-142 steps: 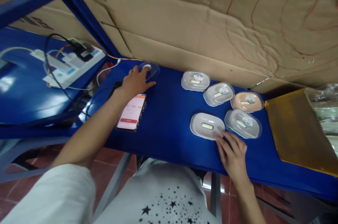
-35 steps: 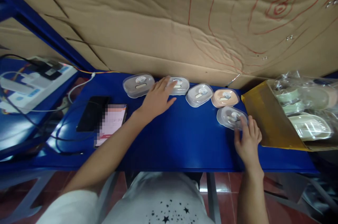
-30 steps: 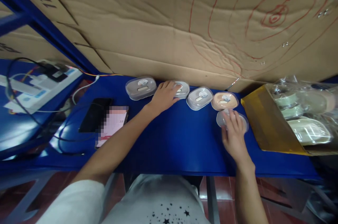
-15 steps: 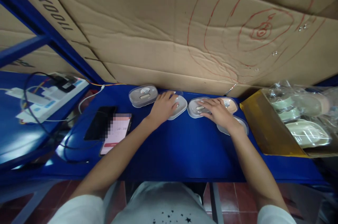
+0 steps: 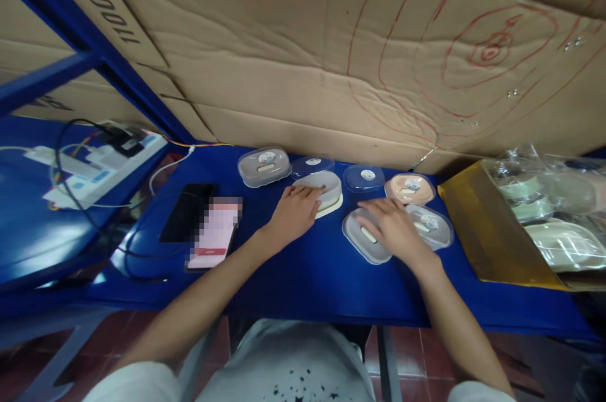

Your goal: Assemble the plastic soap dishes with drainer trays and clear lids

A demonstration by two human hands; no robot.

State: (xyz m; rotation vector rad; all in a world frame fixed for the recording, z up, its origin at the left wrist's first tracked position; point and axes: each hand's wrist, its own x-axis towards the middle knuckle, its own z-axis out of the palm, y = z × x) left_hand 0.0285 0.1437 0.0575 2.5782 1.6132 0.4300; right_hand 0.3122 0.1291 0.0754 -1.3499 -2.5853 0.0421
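Observation:
My left hand lies with spread fingers at the near left side of a grey oval tray, which is tilted over a cream piece. My right hand, fingers apart, rests on the upper right part of a grey lidded box. Another grey box sits partly under that hand's outer side. Behind are a peach box and a clear lid with a round sticker. A second clear lid and a grey box stand behind my left hand.
Two phones, one dark and one lit, lie on the left of the blue table. A power strip with cables is farther left. An open carton of wrapped pieces stands right. Cardboard walls the back.
My right hand has moved nearer to me with the grey box, uncovering the clear lid behind. By my left hand, the grey tray has shifted and a cream piece now shows beneath it.

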